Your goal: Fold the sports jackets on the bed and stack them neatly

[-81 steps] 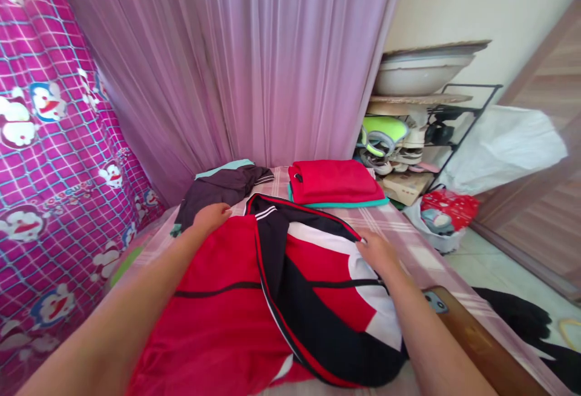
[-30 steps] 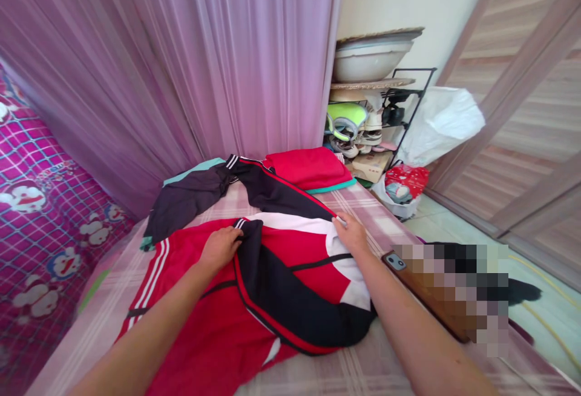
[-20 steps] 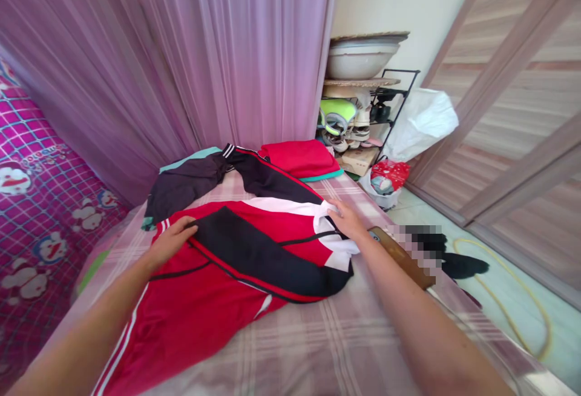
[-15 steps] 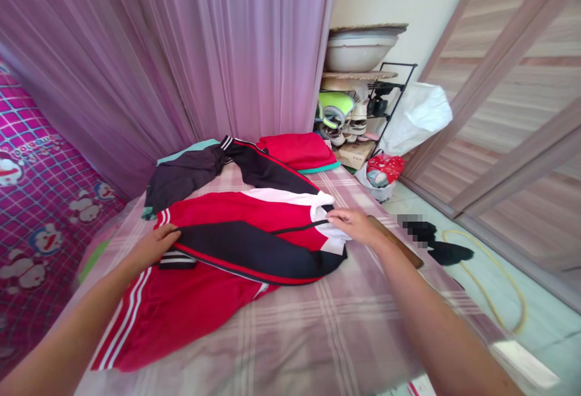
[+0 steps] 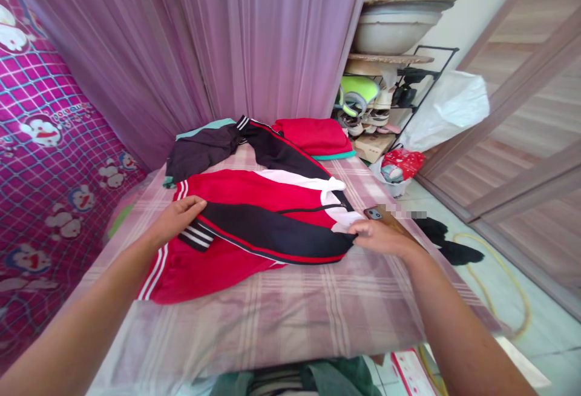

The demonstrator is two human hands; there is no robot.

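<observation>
A red, white and black zip jacket (image 5: pixel 236 187) lies spread on the bed, its zip running toward the white collar. One black sleeve (image 5: pixel 276 232) with red piping is folded across its front, the striped cuff at the left. My left hand (image 5: pixel 184 217) is closed on the sleeve near the cuff. At the collar end, my right hand (image 5: pixel 374 237) pinches the black cloth at the shoulder. The other black sleeve (image 5: pixel 290 154) stretches toward the curtain.
Dark trousers (image 5: pixel 204 154) and a folded red garment (image 5: pixel 315 137) lie at the bed's far side. A phone (image 5: pixel 374 213) rests right of my right hand. Beyond the bed stand a rack (image 5: pixel 420 87) of shoes and a red-and-white bag (image 5: pixel 397 166). A purple curtain (image 5: pixel 272 39) hangs behind.
My right hand has moved from the white collar to the black shoulder edge. The near part of the jacket is drawn away from me, and the view has shifted.
</observation>
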